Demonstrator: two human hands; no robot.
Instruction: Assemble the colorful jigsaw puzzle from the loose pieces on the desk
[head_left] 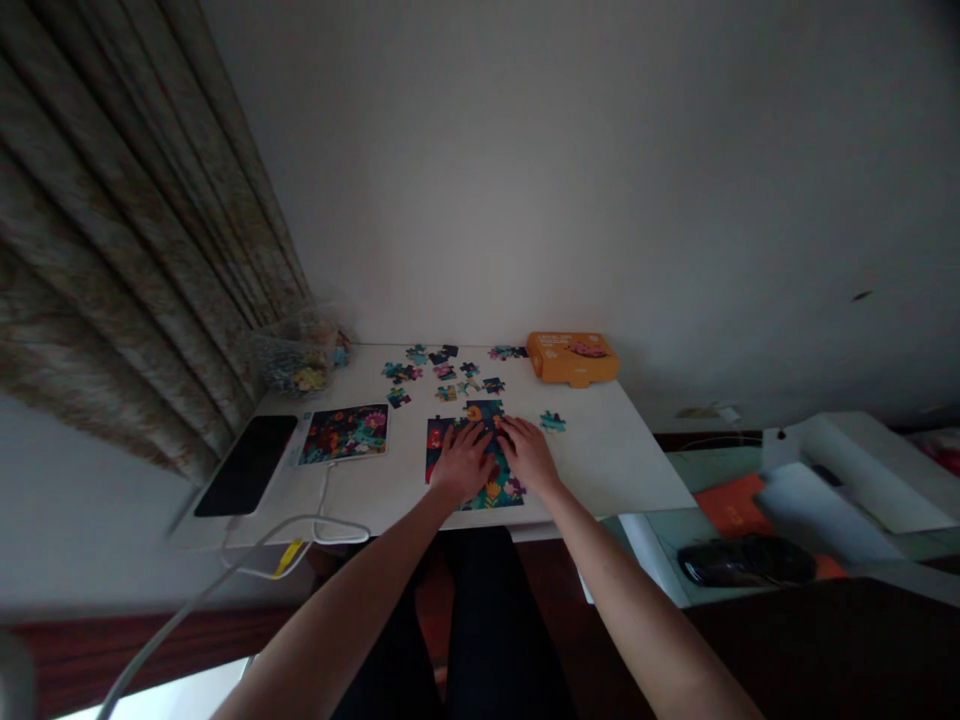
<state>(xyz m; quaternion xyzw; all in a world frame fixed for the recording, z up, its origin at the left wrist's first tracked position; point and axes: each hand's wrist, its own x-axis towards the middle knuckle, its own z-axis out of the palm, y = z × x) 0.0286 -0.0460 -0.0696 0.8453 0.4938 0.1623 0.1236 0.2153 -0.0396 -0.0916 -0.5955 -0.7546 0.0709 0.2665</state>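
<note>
A partly joined jigsaw puzzle [495,492] with dark blue, red and floral parts lies near the table's front edge. My left hand [460,466] rests flat on its middle, fingers stretched out and pointing away from me. On the puzzle's right side lies my right hand [531,456], its fingers extended and their tips touching the pieces near the upper right. Both hands cover much of the picture, so what is under the fingertips is hidden. One loose puzzle piece [553,421] lies to the right of my right hand. Beyond the puzzle several more loose pieces [444,371] are scattered.
Left of the puzzle are a printed picture card [345,434] and a black phone [247,466], with a white cable [330,525] hanging over the edge. A clear plastic container [296,360] stands back left, an orange box [574,358] back right, against the wall.
</note>
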